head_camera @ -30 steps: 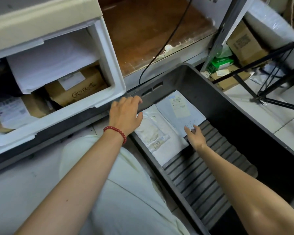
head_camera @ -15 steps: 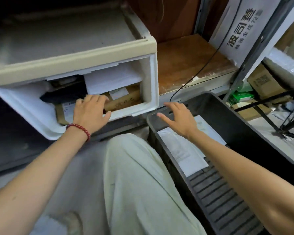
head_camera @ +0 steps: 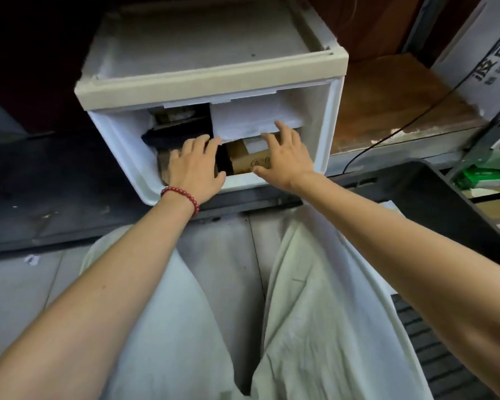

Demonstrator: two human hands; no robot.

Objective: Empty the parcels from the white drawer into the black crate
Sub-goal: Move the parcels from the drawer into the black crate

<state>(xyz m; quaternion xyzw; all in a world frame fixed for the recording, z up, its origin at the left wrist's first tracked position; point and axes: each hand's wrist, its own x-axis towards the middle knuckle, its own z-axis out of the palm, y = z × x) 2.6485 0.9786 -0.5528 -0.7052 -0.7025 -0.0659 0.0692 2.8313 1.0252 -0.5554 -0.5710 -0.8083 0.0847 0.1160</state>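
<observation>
The white drawer (head_camera: 321,125) stands pulled out ahead of me, with parcels inside. A brown cardboard parcel (head_camera: 243,158) lies at its front, a white soft parcel (head_camera: 251,119) above it and a black parcel (head_camera: 171,134) to the left. My left hand (head_camera: 194,168), with a red bead bracelet, reaches into the drawer with fingers laid over the black parcel. My right hand (head_camera: 286,154) reaches in with spread fingers, touching the brown parcel and the white one's lower edge. The black crate (head_camera: 433,197) sits at the right, mostly behind my right arm.
My knees in pale trousers (head_camera: 315,313) fill the foreground. A wooden shelf (head_camera: 387,111) with a black cable (head_camera: 393,131) lies right of the drawer. A white sign (head_camera: 479,59) and green and cardboard boxes (head_camera: 482,180) stand at the far right. Dark floor rails run under the drawer.
My right hand left the crate and reached into the drawer onto the brown parcel. My left hand went deeper into the drawer. The view swung left, centring the drawer.
</observation>
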